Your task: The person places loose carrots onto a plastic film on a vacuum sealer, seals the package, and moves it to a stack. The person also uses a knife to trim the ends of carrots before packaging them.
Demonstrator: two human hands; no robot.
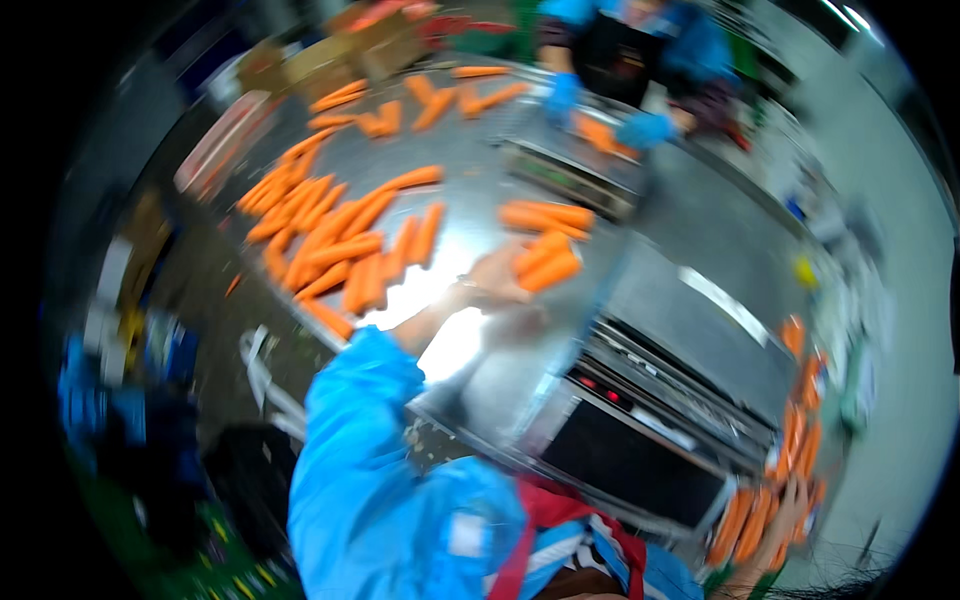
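In the middle of the metal table (470, 190), my left hand (495, 275) is closed around a few orange carrots (548, 262). Just beyond them lies another small group of carrots (545, 216). A large loose pile of carrots (320, 235) spreads to the left of this hand. At the lower right, my right hand (788, 515) rests against carrots in clear bags (740, 525); its fingers are blurred, and whether they grip a bag is not clear. Between my hands stands a packing machine (650, 400) with a dark front panel and a red lit display.
Across the table a co-worker in blue gloves (645, 130) handles carrots on a scale (575, 165). More carrots (430, 105) lie along the far edge, near cardboard boxes (370, 45). A reddish crate (225, 145) stands at the left edge. Bagged carrots (805, 400) line the right side.
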